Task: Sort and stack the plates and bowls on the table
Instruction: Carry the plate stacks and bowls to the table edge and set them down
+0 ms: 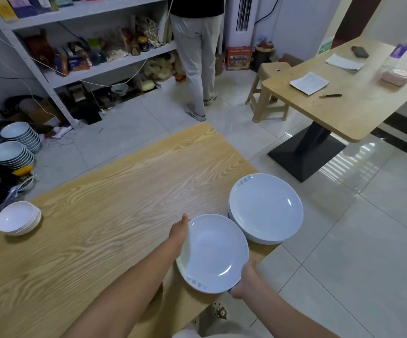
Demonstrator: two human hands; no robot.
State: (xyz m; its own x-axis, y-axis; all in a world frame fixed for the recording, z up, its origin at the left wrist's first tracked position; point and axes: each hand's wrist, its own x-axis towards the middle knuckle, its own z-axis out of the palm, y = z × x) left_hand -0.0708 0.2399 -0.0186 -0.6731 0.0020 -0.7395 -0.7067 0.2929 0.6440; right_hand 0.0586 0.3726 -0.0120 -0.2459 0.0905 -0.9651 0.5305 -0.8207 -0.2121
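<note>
My left hand [181, 231] and right hand [242, 280] grip opposite rims of the plate [213, 252]; it looks slick, stiff and breakable.

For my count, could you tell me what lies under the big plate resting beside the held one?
Rims of more plates show beneath the big plate; their number and faces are covered.

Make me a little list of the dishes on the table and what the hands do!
held plate: white, between both hands
left hand: grips its left edge
right hand: grips its near right edge
plate stack: beside the held plate, at the right edge of the table
bowl stack: small white bowls, at the table's left edge
</note>
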